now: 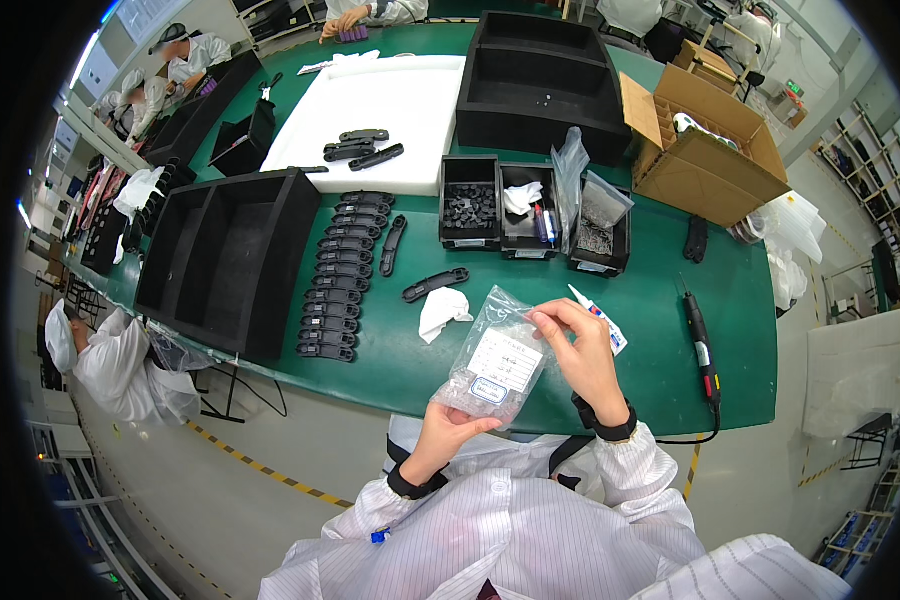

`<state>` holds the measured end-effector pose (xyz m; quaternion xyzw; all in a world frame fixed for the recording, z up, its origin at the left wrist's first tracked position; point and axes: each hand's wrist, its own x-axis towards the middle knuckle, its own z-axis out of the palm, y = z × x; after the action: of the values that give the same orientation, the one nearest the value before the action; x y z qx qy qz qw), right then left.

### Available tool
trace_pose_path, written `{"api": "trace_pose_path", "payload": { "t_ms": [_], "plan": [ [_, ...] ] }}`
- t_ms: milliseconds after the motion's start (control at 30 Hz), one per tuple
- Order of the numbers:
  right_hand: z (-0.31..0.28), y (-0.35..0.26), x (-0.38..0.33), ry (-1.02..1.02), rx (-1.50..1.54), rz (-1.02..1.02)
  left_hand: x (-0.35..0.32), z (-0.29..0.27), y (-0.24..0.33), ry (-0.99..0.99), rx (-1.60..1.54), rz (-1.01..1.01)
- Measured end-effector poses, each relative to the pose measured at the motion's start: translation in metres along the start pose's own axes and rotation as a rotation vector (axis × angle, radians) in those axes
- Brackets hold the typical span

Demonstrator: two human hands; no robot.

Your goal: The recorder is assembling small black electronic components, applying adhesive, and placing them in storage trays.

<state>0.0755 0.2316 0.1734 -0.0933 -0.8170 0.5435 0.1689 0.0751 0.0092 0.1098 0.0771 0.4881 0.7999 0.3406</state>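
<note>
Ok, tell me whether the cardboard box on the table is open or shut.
Open: the cardboard box has its flaps folded outward, and something pale shows inside through the top.

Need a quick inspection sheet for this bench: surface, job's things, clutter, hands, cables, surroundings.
Surface: green bench top, crowded.
Job's things: clear parts bag with a white label, held above the bench edge.
Clutter: row of black parts, black trays, small bins, white cloth, cardboard box, glue tube.
Hands: left hand in a grip on the bag's bottom; right hand pinches its top.
Cables: electric screwdriver cord over the edge.
Surroundings: other workers in white coats.
</note>
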Motion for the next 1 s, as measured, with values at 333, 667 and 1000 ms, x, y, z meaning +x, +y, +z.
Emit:
{"api": "trace_pose_path", "payload": {
  "t_ms": [333,667,1000],
  "plan": [
    [-0.001,-0.004,-0.001,-0.039,-0.011,0.049,-0.001,-0.001,-0.002,-0.004,0.006,0.004],
    [-0.001,0.001,-0.001,-0.063,0.002,0.048,-0.001,-0.001,-0.002,-0.005,0.009,0.013],
    [-0.003,-0.002,-0.005,-0.071,0.399,0.116,-0.001,-0.007,-0.010,0.022,0.031,0.013]
  ]
}}
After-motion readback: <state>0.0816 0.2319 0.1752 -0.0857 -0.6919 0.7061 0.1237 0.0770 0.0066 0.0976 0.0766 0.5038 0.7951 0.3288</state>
